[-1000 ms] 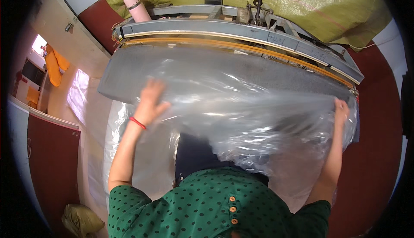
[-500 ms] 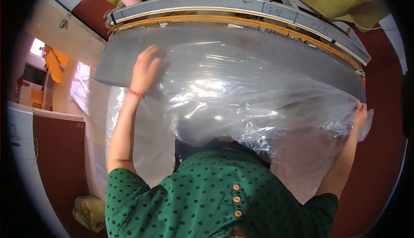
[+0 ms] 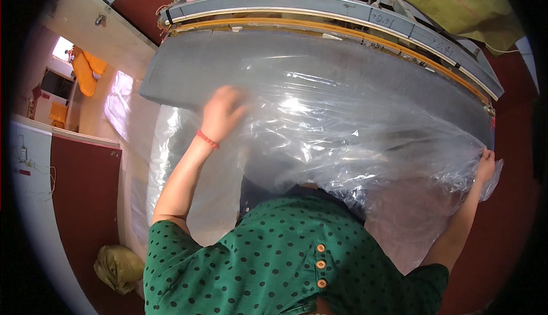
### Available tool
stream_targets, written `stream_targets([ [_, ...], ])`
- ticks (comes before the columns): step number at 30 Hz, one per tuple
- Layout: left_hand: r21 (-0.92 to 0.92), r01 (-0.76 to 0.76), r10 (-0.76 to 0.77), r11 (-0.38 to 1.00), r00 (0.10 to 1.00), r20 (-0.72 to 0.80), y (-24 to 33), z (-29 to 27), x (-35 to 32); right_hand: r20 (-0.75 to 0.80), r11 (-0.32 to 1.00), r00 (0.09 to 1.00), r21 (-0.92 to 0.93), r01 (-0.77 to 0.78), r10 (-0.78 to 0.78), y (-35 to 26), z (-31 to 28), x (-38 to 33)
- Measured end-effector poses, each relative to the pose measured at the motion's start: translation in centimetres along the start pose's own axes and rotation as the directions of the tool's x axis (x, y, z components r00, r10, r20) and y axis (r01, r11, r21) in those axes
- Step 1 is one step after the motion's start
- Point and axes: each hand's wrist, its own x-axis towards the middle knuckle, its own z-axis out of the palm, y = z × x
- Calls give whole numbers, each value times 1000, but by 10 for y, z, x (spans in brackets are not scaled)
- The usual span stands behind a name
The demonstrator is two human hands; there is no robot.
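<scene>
Right hand (image 3: 486,165) was clamped on the right edge of the clear plastic film (image 3: 342,124); left hand (image 3: 221,112) was unclenched, thumb apart, motion-blurred, so couldn't tell if it touched film. Film lay creased across the front of the grey counter (image 3: 194,64), slack toward the person's lap. Likely risks: uneven pull, one side gripped only, could skew it or set wrinkles; hard tug at the pinch could stretch or tear it. Writing: dark handwritten marks (image 3: 382,20) on the grey metal beam (image 3: 337,7); no brand or label made out.
</scene>
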Motion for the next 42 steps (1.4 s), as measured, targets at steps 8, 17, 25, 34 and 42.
stream_targets([
  [8,-579,310,-283,754,949,139,-3,-8,43,-30,1000,1000,-6,0,0,-2,-6,-6],
  [17,-285,-26,54,958,994,90,-23,58,103,-57,1000,998,3,-14,15,-9,-6,-8],
  [25,167,23,-2,986,993,-120,-43,54,117,-89,998,996,68,17,-11,-9,-7,-10],
  [34,109,-141,149,984,987,-67,-69,43,115,-56,995,998,102,-3,9,-12,-7,-10],
  [42,185,229,-185,956,956,-228,-58,61,136,-72,995,997,98,-1,8,-21,-12,-15],
])
